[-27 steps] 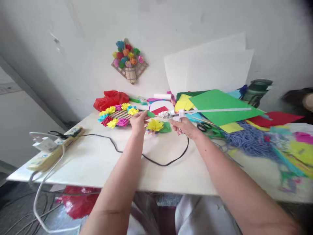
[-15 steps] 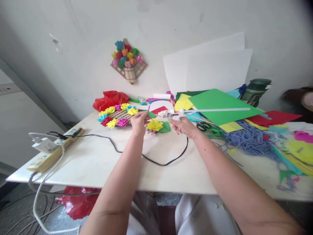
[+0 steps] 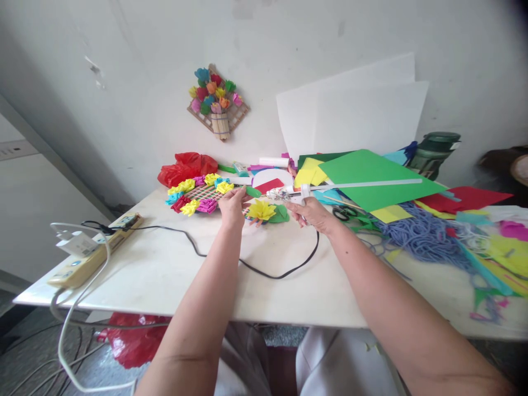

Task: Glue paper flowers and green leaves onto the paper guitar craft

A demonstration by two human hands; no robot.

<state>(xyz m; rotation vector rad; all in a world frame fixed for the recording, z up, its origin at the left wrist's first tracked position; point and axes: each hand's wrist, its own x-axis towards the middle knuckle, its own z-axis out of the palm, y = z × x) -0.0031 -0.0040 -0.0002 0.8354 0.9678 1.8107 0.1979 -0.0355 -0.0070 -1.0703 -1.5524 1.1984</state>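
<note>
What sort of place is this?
Probably a small paper-craft workspace: coloured paper sheets cover the table, the right hand holds a glue gun, the left hand a green paper leaf, a paper-flower bouquet hangs on the wall.

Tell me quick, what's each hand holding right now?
Left hand: closed, pinching a green paper leaf.
Right hand: closed around a glue gun.

On the table (image 3: pixel 165 275), a woven mat (image 3: pixel 202 193) of paper flowers lies at the back. Just right of it, the left hand (image 3: pixel 231 208) pinches a paper leaf (image 3: pixel 254 192) beside the glue gun (image 3: pixel 286 192) in the right hand (image 3: pixel 313 214); a paper flower (image 3: pixel 260 210) lies between the hands. The gun's cable (image 3: pixel 268 274) runs left to a power strip (image 3: pixel 91 254). Paper sheets (image 3: pixel 371 176) lie right, yarn (image 3: pixel 416 236) before them.
</note>
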